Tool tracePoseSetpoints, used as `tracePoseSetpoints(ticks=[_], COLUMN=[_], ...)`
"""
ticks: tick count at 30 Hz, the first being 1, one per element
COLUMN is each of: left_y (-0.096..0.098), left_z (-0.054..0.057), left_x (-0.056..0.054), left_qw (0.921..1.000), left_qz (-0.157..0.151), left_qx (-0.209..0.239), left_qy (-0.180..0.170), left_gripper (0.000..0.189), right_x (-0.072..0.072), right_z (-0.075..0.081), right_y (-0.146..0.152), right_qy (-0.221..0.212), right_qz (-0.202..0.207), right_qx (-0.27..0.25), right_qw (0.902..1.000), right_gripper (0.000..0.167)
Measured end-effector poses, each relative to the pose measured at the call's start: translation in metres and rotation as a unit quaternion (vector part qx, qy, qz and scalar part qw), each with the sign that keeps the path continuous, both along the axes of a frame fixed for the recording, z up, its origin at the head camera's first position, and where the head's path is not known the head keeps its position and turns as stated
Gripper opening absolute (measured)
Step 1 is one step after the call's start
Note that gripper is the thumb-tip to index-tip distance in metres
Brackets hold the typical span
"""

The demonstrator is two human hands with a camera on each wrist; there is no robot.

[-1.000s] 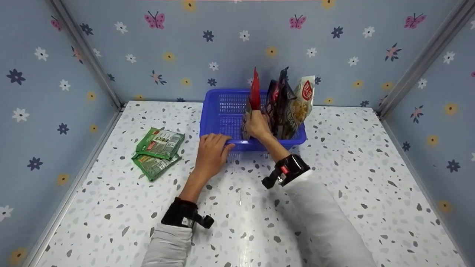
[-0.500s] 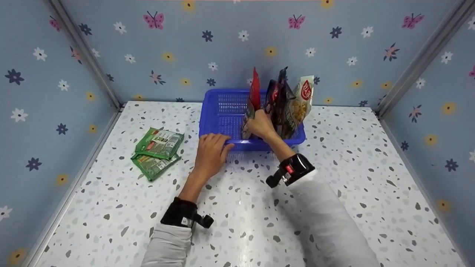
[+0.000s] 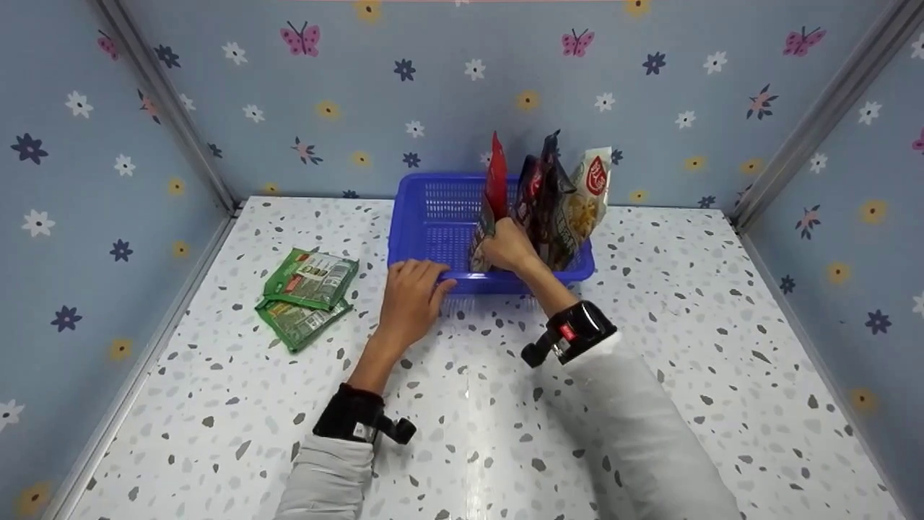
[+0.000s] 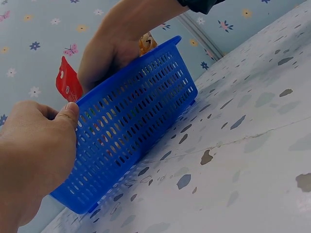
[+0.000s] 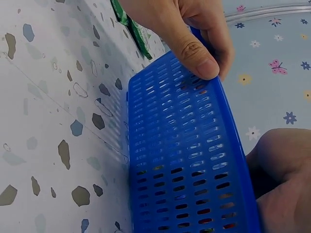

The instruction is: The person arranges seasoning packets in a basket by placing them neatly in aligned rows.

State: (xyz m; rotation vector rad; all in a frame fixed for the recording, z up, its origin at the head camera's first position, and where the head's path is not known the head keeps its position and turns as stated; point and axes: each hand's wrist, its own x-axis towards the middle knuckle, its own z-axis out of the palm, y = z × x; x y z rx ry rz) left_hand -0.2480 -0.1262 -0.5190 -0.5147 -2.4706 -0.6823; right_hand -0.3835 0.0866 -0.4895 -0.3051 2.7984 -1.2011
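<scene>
Blue plastic basket is sitting on the speckled table, close to the flowery back wall, with a bunch of packets standing mostly in its right half. From my end I'm pinching its front rim with the left hand, thumb on the outside and fingers going over the edge. The right hand is reaching down inside, right beside a brownish-green packet and just below the red packet. Honestly, I can't tell whether it's gripping anything, since its fingertips aren't showing in any view.

For working in there, I'm thinking low and slow is the way: steadying the rim with the left should be stopping any skidding, and handling packets near the base is probably beating tugging at floppy tops.

As for what's in the way, a dark packet with a red patch and a black packet are crowding the right hand's other side, and a white-topped pouch is leaning rightward past them. Two green packets are lying overlapped on the table off to the left, bothering nobody.
</scene>
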Motion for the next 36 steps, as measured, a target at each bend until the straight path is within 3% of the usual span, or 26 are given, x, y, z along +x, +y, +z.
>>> tracePoseSetpoints(ticks=[12, 22, 26, 30, 36], left_y=[-0.001, -0.001, 0.0, 0.0, 0.0], left_z=[-0.003, -0.001, -0.001, -0.001, -0.001], left_x=[0.0, -0.001, 0.0, -0.001, -0.001], left_qw=[1.0, 1.0, 0.9999, 0.9999, 0.9999], left_qz=[-0.001, -0.001, 0.005, 0.007, 0.005], left_qx=[0.001, -0.006, -0.015, -0.012, -0.009], left_qy=[0.005, 0.001, 0.006, 0.01, 0.008], left_gripper=[0.027, 0.032, 0.032, 0.03, 0.028], right_x=[0.001, -0.002, 0.001, 0.01, 0.052], right_z=[0.002, 0.0, 0.002, 0.012, 0.048], right_y=[0.004, 0.004, 0.005, 0.003, -0.001], right_qy=[-0.019, 0.005, 0.005, 0.002, 0.021], right_qz=[0.014, 0.0, 0.002, 0.0, 0.006], right_qx=[-0.007, 0.004, 0.012, 0.024, 0.04], right_qw=[0.9997, 1.0, 0.9999, 0.9997, 0.9989], right_gripper=[0.037, 0.027, 0.03, 0.036, 0.044])
